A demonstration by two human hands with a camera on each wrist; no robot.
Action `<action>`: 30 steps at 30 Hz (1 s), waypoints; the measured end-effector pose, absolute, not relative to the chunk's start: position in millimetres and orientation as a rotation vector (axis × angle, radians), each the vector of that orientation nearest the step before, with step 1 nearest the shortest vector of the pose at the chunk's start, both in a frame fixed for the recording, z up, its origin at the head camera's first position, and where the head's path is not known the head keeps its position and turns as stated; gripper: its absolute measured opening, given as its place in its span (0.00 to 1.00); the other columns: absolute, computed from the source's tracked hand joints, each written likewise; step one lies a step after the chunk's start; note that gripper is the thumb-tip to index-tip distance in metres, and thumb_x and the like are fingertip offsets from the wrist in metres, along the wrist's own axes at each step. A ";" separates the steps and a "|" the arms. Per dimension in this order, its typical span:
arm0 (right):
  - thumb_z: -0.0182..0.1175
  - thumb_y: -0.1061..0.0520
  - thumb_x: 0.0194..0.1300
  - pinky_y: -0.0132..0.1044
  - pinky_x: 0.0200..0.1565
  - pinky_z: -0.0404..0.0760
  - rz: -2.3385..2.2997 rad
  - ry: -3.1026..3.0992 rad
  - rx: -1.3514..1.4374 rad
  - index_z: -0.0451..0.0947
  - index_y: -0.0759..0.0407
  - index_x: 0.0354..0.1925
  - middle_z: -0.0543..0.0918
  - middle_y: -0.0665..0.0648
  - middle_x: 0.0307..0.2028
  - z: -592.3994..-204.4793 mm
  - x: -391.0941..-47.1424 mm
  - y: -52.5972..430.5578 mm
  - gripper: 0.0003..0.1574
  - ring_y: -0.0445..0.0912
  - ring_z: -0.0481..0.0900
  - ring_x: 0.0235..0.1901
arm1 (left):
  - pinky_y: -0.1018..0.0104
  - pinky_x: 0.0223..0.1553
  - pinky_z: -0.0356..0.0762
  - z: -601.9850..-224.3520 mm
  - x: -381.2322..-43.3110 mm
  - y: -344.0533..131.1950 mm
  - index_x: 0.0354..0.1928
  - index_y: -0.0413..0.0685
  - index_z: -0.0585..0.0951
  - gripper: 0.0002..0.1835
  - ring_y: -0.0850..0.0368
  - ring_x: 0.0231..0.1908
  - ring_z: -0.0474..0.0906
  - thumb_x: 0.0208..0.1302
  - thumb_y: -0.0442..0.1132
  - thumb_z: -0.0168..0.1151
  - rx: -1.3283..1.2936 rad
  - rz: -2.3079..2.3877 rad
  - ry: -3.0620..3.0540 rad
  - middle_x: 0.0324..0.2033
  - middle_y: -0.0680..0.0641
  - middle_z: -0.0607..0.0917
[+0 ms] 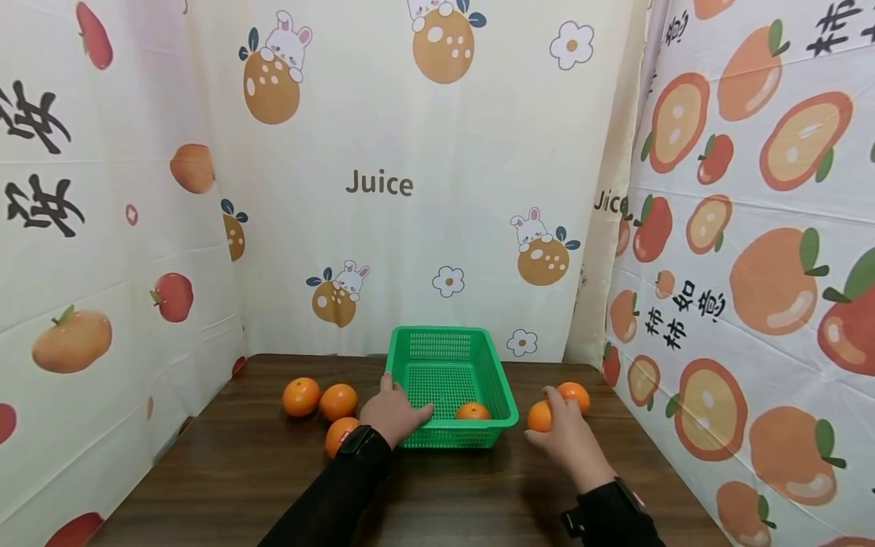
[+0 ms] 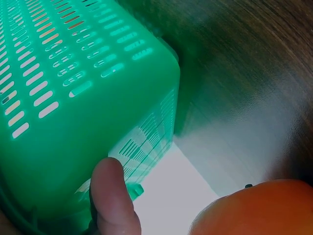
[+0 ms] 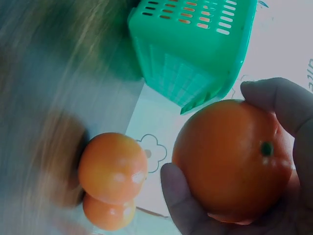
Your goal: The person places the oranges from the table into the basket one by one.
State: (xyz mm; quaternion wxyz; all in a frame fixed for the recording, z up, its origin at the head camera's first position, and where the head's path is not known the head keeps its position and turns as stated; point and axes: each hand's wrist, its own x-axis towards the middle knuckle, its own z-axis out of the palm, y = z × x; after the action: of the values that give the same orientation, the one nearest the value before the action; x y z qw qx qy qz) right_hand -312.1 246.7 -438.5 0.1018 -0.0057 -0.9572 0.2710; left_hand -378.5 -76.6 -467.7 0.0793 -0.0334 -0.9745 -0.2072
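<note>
Currently: one orange (image 3: 225, 159), right hand (image 1: 571, 442) cupping it, at four o'clock from green basket (image 1: 444, 437); likely firm, light, slippery, best held round its middle. Left hand (image 1: 391, 415) grips basket's eight-o'clock corner.

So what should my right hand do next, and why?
Probably your right hand should move its gripped orange left over the green basket: one orange already lies inside with room beside it, and your left hand holds the basket.
</note>
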 end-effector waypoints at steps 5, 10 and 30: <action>0.79 0.48 0.58 0.58 0.50 0.84 0.774 -2.806 0.014 0.66 0.66 0.71 0.76 0.72 0.59 -435.7 -316.3 240.4 0.52 0.57 0.80 0.47 | 0.56 0.33 0.81 -470.0 -379.7 -77.1 0.72 0.32 0.75 0.54 0.52 0.28 0.78 0.63 0.75 0.59 -0.083 -0.622 -2.929 0.81 0.34 0.61; 0.79 0.48 0.59 0.56 0.50 0.84 0.767 -2.795 0.047 0.68 0.65 0.69 0.78 0.67 0.56 -425.0 -317.3 231.5 0.49 0.54 0.79 0.46 | 0.55 0.34 0.81 -469.6 -380.0 -76.8 0.73 0.32 0.74 0.54 0.50 0.29 0.79 0.63 0.74 0.61 -0.079 -0.640 -2.927 0.81 0.33 0.60; 0.76 0.48 0.63 0.56 0.52 0.84 0.750 -2.798 0.128 0.69 0.60 0.71 0.75 0.67 0.59 -400.2 -322.7 204.2 0.45 0.55 0.78 0.46 | 0.56 0.34 0.81 -463.2 -375.8 -77.0 0.74 0.32 0.73 0.55 0.50 0.29 0.79 0.63 0.74 0.61 -0.075 -0.654 -2.925 0.81 0.33 0.60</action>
State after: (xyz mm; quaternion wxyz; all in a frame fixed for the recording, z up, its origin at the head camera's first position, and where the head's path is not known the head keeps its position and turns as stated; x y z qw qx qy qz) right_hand -322.7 204.2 -400.2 0.1207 0.0439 -0.9579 0.2567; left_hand -375.8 -77.0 -463.2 0.0715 -0.0248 -0.9731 -0.2175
